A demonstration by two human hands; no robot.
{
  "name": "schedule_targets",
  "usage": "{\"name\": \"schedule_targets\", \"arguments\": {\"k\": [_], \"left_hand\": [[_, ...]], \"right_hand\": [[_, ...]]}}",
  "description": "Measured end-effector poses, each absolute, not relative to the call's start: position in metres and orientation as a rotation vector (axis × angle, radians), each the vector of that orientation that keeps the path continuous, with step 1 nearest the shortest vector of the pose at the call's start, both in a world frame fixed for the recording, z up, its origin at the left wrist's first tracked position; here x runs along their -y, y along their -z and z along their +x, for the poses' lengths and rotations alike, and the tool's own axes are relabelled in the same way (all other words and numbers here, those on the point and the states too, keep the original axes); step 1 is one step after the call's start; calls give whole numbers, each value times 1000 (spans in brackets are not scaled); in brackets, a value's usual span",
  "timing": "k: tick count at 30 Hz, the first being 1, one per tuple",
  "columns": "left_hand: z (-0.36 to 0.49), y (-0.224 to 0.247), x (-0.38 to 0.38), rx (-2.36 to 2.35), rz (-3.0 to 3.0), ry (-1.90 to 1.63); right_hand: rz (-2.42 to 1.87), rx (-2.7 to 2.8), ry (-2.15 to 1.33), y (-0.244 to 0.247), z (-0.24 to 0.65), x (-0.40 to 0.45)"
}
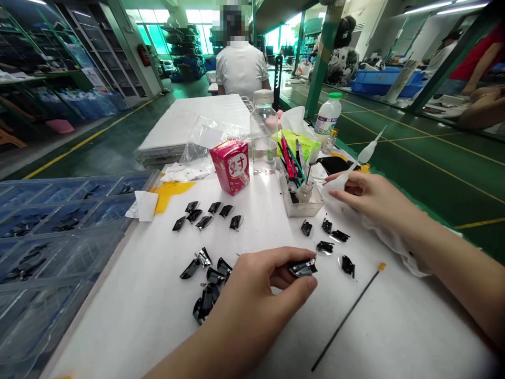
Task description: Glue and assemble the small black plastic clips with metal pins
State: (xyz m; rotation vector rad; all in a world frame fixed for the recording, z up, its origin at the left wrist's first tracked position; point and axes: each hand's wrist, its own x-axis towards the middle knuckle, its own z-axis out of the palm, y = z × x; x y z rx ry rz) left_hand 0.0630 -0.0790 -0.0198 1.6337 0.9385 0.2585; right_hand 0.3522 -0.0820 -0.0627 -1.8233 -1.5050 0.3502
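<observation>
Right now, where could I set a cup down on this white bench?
White bench shows between the blue tray and the left hand, and right of the black rod. Crowded: around the pink carton and pen box.

Big pale characters, perhaps 又寸, across the front of the small pink carton (230, 166)

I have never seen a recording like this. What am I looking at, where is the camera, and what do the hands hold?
This one picture comes from a camera worn on a person's head, looking down at their own bare hands; no machine is shown. The left hand pinches a small shiny black piece. The right hand holds a thin white plastic dropper. More black pieces lie on the white table, with a pink box and a container of pens beyond them.
</observation>
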Motion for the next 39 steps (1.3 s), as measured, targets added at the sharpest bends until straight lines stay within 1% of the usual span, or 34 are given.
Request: {"name": "schedule_targets", "arguments": {"k": [3,5,10,11,15,17,20,24,26,32,39], "left_hand": [[62,20,78,-938,1631,-271],[62,20,77,-932,1631,-291],[63,15,76,-930,1622,-302],[63,14,76,-931,1622,-298],[63,13,76,-928,1643,-285],[63,14,76,-923,1655,-286],[63,14,75,-935,1665,-289],[63,14,73,-947,1673,-286],[63,14,71,-952,1676,-285],[63,13,66,-1002,1697,-300],[64,14,68,-992,1702,-298]], "right_hand": [[-1837,1544,-346,75,358,75],[-1785,1519,-293,74,358,75],[-1514,1305,-43,47,334,86],[-1466,1304,-69,41,326,87],[-1398,1404,-352,33,294,80],[-1381,1397,-417,32,287,74],[-1300,1311,-391,29,289,72],[-1120,1120,-215,21,300,86],[-1082,1068,-197,21,303,94],[-1228,1167,-466,38,297,99],[-1300,1219,-521,45,291,96]]}}
